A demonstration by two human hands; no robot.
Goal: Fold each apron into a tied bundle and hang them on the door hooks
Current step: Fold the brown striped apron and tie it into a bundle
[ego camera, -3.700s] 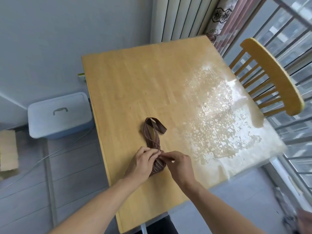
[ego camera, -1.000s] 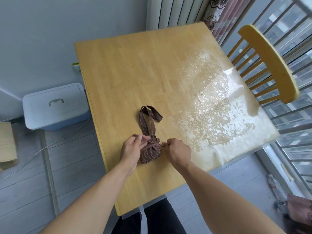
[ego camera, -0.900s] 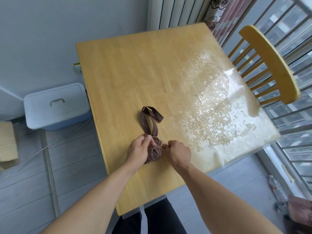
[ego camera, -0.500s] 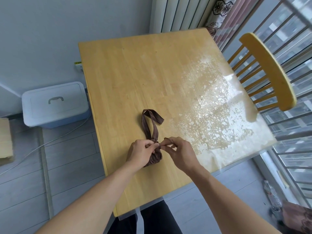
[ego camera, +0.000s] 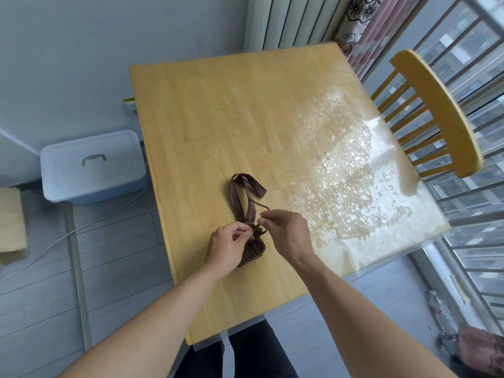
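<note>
A brown striped apron, rolled into a small bundle [ego camera: 254, 249], lies on the wooden table [ego camera: 218, 118] near its front left edge. Its neck strap loop [ego camera: 245, 190] stretches away from me across the table. My left hand [ego camera: 227, 245] rests on the bundle and pinches the tie at its top. My right hand [ego camera: 285, 231] pinches a thin brown tie string [ego camera: 259, 204], which runs up and back toward the strap loop. The knot area sits between my two hands. No door hooks are in view.
A wooden chair [ego camera: 436, 115] stands at the table's right side, by a railed window. A white lidded storage box [ego camera: 92, 165] sits on the floor to the left, with a cardboard box [ego camera: 11, 216] further left. The table's right half has a worn, glossy patch [ego camera: 346, 181].
My right hand has lifted slightly and drawn the thin tie string out, up and away from the bundle. My left hand stays on the bundle's top.
</note>
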